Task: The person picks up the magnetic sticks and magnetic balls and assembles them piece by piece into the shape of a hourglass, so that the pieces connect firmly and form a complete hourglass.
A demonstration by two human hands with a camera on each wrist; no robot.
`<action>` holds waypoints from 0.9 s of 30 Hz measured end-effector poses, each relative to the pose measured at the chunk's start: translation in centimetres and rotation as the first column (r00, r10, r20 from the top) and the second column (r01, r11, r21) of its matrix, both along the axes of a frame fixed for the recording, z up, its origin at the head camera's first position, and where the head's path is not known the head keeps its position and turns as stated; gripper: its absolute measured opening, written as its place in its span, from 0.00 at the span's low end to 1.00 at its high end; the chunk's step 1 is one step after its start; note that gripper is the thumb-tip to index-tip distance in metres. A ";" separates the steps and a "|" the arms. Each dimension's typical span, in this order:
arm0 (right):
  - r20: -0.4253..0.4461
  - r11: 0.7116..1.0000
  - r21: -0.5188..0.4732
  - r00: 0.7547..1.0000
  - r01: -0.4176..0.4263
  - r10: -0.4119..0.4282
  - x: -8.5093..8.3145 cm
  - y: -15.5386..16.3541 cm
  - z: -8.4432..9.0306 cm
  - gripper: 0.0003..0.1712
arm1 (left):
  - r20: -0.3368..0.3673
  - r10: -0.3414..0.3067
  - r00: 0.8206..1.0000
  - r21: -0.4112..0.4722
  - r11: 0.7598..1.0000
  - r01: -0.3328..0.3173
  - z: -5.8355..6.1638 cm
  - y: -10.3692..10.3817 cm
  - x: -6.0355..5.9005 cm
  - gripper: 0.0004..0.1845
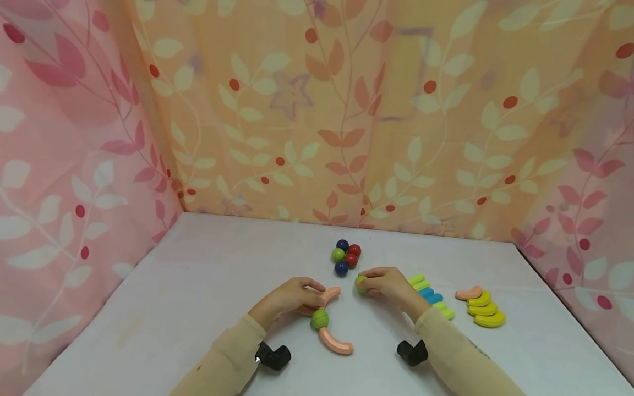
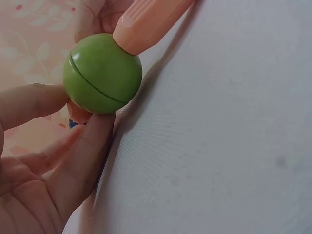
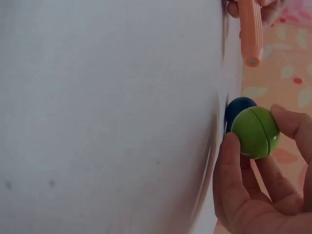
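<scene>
My left hand (image 1: 292,300) grips a short chain of toy pieces at its upper part: a peach curved stick (image 1: 331,294), a green ball (image 1: 320,319) below it, and a second peach curved stick (image 1: 335,342) on the near side. In the left wrist view, thumb and fingertips lie right at the green ball (image 2: 102,73), and a ribbed peach stick (image 2: 151,24) joins its top. To the right, my right hand (image 1: 388,283) pinches another green ball (image 3: 256,132) between thumb and fingers. A peach stick (image 3: 251,39) shows a small hole in its end.
Behind the hands sits a cluster of blue, red and green balls (image 1: 351,260). Green and blue sticks (image 1: 427,293) lie partly behind the right forearm. Yellow curved pieces (image 1: 485,309) and one peach stick (image 1: 468,293) lie farther right on the white table (image 1: 198,330). Patterned curtains (image 1: 297,110) surround it.
</scene>
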State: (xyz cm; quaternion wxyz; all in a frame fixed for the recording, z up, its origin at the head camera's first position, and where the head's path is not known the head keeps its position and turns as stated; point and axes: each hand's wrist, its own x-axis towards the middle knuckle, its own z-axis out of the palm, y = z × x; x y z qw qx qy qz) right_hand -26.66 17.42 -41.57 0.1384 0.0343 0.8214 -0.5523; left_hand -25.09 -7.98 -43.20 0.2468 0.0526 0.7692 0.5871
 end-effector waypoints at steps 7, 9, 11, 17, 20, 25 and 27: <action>-0.008 0.996 0.084 0.999 -0.039 0.039 0.1 -0.5 0.2 0.21 | -0.005 0.004 1.000 -0.001 1.000 -0.004 0.1 0.1 -0.2 0.21; -0.011 0.995 0.093 0.999 -0.043 0.044 0.1 -0.7 0.2 0.20 | -0.005 0.011 1.000 0.005 1.000 -0.011 0.1 0.1 -0.2 0.21; -0.016 0.994 0.099 0.999 -0.040 0.041 0.2 -0.9 0.2 0.19 | -0.004 0.015 1.000 0.010 1.000 -0.015 0.2 0.2 -0.2 0.21; -0.042 0.989 0.137 0.998 -0.050 0.056 0.3 -1.7 0.4 0.17 | -0.005 0.013 1.000 0.033 0.999 -0.013 0.1 0.2 -0.2 0.20; -0.043 0.988 0.145 0.997 -0.061 0.068 0.3 -2.1 0.5 0.17 | -0.003 0.018 1.000 0.035 0.999 -0.018 0.2 0.2 -0.2 0.21; -0.034 0.987 0.143 0.996 -0.072 0.078 0.2 -2.5 0.5 0.17 | 0.000 0.023 1.000 0.041 0.999 -0.023 0.1 0.1 -0.2 0.21; -0.037 0.985 0.153 0.995 -0.081 0.088 0.3 -2.5 0.5 0.17 | 0.001 0.015 1.000 0.045 0.999 -0.015 0.1 0.1 -0.1 0.20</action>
